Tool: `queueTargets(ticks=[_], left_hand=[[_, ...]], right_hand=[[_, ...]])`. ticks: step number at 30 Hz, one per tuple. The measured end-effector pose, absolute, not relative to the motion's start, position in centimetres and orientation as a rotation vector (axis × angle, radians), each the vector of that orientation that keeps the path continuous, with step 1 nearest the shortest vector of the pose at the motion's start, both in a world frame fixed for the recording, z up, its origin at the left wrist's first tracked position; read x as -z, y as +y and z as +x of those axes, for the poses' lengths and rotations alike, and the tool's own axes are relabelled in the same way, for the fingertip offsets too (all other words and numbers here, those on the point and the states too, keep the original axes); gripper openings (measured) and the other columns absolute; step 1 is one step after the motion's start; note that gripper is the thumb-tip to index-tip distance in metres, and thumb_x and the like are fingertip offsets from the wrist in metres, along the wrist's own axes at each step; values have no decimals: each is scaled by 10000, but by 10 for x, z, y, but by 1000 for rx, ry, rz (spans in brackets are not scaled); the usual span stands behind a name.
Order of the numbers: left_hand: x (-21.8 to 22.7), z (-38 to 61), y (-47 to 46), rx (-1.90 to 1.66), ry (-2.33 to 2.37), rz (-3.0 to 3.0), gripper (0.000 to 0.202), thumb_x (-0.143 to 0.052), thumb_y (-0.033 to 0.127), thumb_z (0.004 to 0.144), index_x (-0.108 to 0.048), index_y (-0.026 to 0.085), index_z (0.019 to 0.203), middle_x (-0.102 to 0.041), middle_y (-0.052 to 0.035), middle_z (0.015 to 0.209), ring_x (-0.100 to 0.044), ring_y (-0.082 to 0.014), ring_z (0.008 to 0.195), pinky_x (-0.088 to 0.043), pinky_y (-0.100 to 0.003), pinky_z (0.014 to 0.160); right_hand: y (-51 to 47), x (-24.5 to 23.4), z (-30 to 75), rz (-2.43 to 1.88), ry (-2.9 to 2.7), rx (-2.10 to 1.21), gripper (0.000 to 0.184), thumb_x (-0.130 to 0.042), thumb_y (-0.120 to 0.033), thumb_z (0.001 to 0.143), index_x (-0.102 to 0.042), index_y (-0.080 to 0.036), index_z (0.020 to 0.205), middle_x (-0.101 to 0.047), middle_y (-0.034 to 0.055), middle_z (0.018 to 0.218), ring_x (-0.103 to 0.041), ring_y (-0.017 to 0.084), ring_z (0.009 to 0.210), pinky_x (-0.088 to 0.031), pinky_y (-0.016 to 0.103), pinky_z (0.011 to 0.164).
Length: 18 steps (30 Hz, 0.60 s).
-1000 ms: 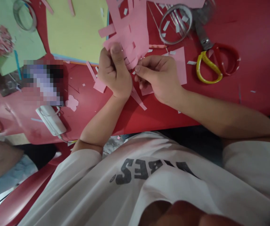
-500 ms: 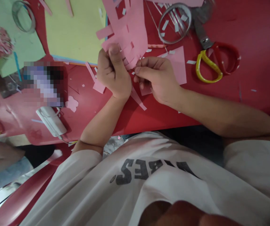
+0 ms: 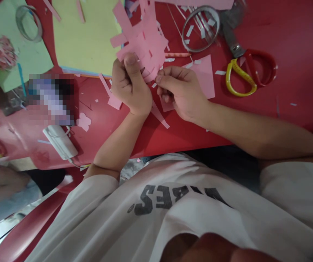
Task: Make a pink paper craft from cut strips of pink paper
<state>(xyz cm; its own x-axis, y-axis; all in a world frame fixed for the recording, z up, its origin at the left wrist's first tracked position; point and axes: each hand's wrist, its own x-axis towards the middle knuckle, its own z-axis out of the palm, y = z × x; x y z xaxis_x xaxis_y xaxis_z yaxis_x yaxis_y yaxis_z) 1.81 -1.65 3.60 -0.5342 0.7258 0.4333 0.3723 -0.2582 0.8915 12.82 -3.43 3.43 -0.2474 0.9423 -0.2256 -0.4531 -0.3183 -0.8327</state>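
Observation:
My left hand (image 3: 131, 85) is closed around the lower left part of a cut pink paper (image 3: 152, 43), thumb on top. Several strips stick out from the paper's edges, and it has small slits. At its lower right edge, the thumb and fingertips of my right hand (image 3: 182, 89) are pinched together on the paper; the exact grip is partly hidden. Beneath and beside my right hand lies a flat pink paper piece (image 3: 206, 78). A narrow pink strip (image 3: 160, 115) lies between my wrists.
Scissors with yellow and red handles (image 3: 241, 78) lie right of a tape roll (image 3: 185, 34). Yellow paper (image 3: 87, 40) and green paper (image 3: 33, 54) are at the left, near a white power strip (image 3: 60, 142). Another person's arm (image 3: 3, 182) shows at the lower left. Scraps litter the red table (image 3: 290, 47).
The pink paper has shifted and turned slightly, so its cut strips now show spread on both sides. Both hands have stayed almost in place, still closed.

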Motion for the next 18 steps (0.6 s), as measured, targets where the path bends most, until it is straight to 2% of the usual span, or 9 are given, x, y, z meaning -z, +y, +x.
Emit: queueTargets(ticks=[5, 10, 14, 18], left_hand=[[-36, 17, -17, -1830, 1715, 1259, 474, -496, 679, 894, -464, 237, 725, -447, 14, 679, -440, -141, 658, -356, -303, 654], [-36, 17, -17, -1835, 1705, 1291, 473, -471, 668, 910, -478, 225, 742, -418, 27, 682, -427, -112, 641, -361, -273, 642], [-35, 16, -15, -1845, 1691, 1209, 466, -487, 677, 885, -469, 233, 740, -408, 26, 680, -426, -118, 647, -379, -281, 640], [-35, 14, -15, -1787, 1657, 1128, 469, -485, 677, 868, -416, 237, 720, -368, 18, 678, -417, -128, 666, -392, -283, 652]], right_hand=[[-34, -35, 130, -921, -815, -1764, 216, -751, -387, 780, -618, -241, 695, -584, -23, 599, -395, 109, 483, -265, 299, 477], [-31, -32, 132, -983, -858, -1733, 241, -775, -410, 727, -593, -277, 640, -571, -20, 580, -379, 130, 465, -283, 328, 489], [-33, -32, 134, -1018, -948, -1733, 251, -726, -434, 770, -570, -276, 653, -575, -16, 596, -394, 139, 482, -273, 328, 495], [-31, -38, 140, -1075, -1021, -1538, 172, -686, -330, 803, -537, -275, 741, -522, -34, 657, -393, 134, 557, -325, 316, 558]])
